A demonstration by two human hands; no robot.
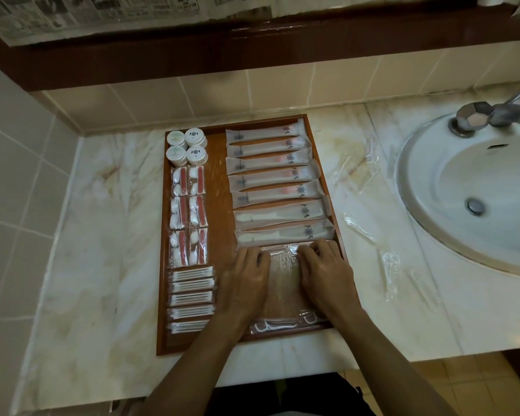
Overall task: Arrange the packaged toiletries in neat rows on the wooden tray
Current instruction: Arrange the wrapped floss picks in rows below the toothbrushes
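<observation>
The wooden tray lies on the marble counter. Its right side holds a row of several long toothbrush packets. Down the left side sit round white soaps, red-and-white kit packets and cotton-bud packets. My left hand and my right hand rest side by side on clear plastic packets at the tray's near right, fingertips pressing the far edge of the top packet just below the last toothbrush packet. Floss-pick packets show at the tray's near edge.
Loose clear packets with floss picks and more clear packets lie on the counter right of the tray. A white sink with a metal tap is at the far right. Tiled walls bound the left and back.
</observation>
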